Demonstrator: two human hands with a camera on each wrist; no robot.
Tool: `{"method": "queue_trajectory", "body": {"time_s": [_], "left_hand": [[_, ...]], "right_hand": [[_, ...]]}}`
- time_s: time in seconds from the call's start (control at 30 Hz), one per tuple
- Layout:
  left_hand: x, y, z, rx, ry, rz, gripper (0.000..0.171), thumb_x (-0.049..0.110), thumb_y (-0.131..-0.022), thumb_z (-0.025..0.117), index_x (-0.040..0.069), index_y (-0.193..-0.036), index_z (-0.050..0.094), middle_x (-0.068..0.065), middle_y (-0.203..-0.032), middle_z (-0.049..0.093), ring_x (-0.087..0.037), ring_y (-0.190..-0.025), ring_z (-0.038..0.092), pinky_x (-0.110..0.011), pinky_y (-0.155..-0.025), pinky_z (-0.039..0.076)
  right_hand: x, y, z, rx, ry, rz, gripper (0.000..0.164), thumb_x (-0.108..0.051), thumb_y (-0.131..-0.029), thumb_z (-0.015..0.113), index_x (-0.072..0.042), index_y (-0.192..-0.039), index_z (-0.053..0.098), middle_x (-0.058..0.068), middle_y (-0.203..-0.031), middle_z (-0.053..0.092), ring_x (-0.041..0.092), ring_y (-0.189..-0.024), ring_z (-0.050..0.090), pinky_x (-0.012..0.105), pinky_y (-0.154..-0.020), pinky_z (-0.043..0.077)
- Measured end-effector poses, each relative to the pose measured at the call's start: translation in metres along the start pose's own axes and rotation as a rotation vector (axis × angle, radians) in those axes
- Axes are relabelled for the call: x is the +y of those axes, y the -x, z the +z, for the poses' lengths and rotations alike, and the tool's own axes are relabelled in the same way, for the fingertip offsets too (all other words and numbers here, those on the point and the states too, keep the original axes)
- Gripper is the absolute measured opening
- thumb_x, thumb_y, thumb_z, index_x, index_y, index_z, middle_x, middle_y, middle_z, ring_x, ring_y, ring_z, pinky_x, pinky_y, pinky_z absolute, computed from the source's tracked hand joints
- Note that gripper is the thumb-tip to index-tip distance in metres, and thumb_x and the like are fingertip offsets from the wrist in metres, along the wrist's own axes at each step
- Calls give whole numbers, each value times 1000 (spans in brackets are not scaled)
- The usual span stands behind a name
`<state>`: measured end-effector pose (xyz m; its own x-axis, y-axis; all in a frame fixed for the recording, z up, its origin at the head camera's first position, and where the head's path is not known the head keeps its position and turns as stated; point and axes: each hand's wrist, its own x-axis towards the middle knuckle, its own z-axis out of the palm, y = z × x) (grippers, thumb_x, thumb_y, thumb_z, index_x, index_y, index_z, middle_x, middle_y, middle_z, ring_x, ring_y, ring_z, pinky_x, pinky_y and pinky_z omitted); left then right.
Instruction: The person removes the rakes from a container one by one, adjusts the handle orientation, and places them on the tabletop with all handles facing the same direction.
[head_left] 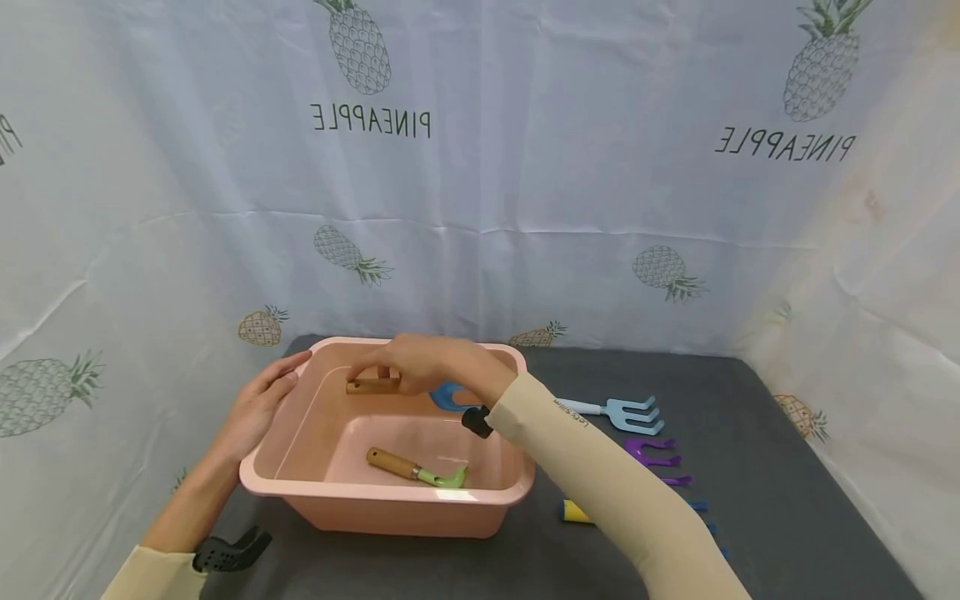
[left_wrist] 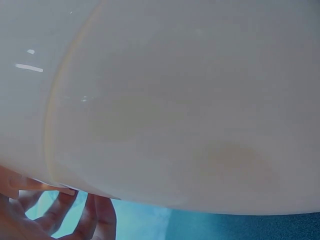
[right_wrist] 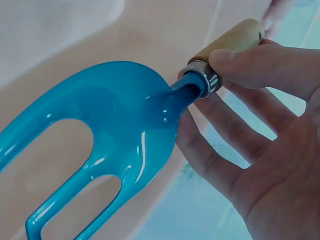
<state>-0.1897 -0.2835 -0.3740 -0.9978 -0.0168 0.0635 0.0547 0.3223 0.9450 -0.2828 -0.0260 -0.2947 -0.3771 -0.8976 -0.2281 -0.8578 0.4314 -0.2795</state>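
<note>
A pink plastic basin (head_left: 375,493) stands on the dark table. My left hand (head_left: 258,408) grips its left rim; the left wrist view shows fingers (left_wrist: 102,215) at the edge of the basin wall (left_wrist: 175,125). Over the inside of the basin, my right hand (head_left: 427,362) holds a blue hand rake (right_wrist: 125,120) by its wooden handle (right_wrist: 235,40), the thumb lying along the handle near the metal collar. The rake's tines point to the right in the head view, partly behind my wrist. On the basin floor lies a green-headed hand tool (head_left: 412,468) with a wooden handle.
Right of the basin lie a light blue hand rake (head_left: 630,415), a purple rake (head_left: 648,454) and a yellow-handled tool (head_left: 576,512) with blue tips, partly covered by my right sleeve. A pineapple-print curtain (head_left: 480,167) hangs behind the table and at both sides.
</note>
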Motion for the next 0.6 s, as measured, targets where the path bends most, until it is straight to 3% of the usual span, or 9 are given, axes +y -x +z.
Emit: {"method": "queue_trajectory", "body": {"time_s": [0.13, 0.27, 0.37, 0.6], "left_hand": [[2, 1, -1, -17, -2, -10, 57, 39, -112, 40, 10, -162, 35, 24, -129, 55, 13, -108, 59, -15, -84, 54], [2, 1, -1, -12, -20, -16, 58, 41, -112, 40, 11, -162, 35, 6, -142, 54, 14, -108, 58, -15, -85, 54], [1, 2, -2, -3, -32, -18, 59, 42, -112, 41, 11, -162, 36, 2, -145, 52, 14, -107, 57, -14, -85, 53], [2, 2, -1, -7, -19, -13, 59, 42, -112, 42, 12, -162, 36, 17, -136, 54, 14, -107, 58, -14, -85, 54]], "right_hand": [[-9, 12, -11, -2, 17, -6, 73, 11, -94, 55, -32, -153, 50, 4, -123, 70, 17, -102, 65, 22, -75, 54], [-16, 24, -19, 16, 41, -14, 78, 15, -90, 54, -33, -152, 51, 4, -124, 68, 17, -104, 64, 22, -75, 54], [-20, 36, -23, 42, 61, -8, 79, 15, -90, 54, -35, -151, 51, 1, -126, 66, 15, -108, 63, 22, -75, 54], [-26, 68, -33, 93, 101, 42, 80, 16, -90, 49, -39, -148, 54, -6, -131, 64, 13, -109, 61, 23, -69, 49]]}}
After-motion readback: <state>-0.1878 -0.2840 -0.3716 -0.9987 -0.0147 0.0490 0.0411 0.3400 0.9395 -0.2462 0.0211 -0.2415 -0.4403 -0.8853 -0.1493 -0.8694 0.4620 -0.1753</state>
